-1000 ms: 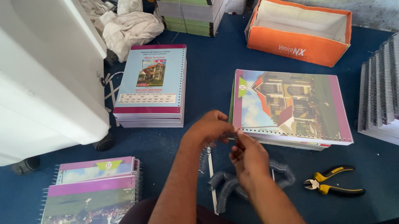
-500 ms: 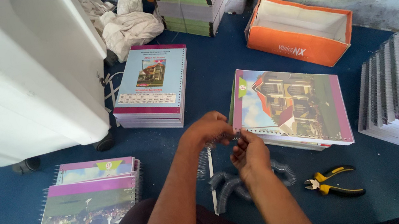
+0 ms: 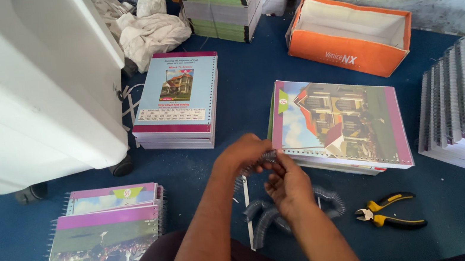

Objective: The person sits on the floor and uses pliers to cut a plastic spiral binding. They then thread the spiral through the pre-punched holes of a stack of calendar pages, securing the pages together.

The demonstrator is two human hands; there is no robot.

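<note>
Both hands, left hand (image 3: 244, 154) and right hand (image 3: 287, 183), have edged closer, fingers pinching a wire spiral (image 3: 265, 157) at the booklet (image 3: 339, 125) edge; binding continues.

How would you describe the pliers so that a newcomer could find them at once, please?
Start from the orange box at the back and come down past the landscape-format notebook stack. The pliers lie on the blue floor right of the right hand, the only tool there, with yellow-and-black handles.
</note>
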